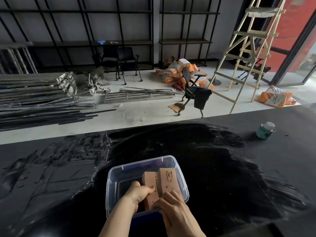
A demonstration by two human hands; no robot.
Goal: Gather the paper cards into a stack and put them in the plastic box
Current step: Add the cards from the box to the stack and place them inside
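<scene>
A clear plastic box [181, 175] with blue clips sits on the black table, near its front edge. Inside the box are two stacks of tan paper cards with printed marks. My left hand [138, 194] grips the left stack [150, 182] from its left side, thumb on top. My right hand [172, 207] holds the near end of the right stack [168, 181], which leans against the left one. Both hands reach down into the box over its near wall.
A green-and-white can [265, 130] stands on the table at the far right. Beyond the table's far edge is a floor with metal rods [42, 100], an office chair [195, 93], orange bags and a wooden ladder [248, 53].
</scene>
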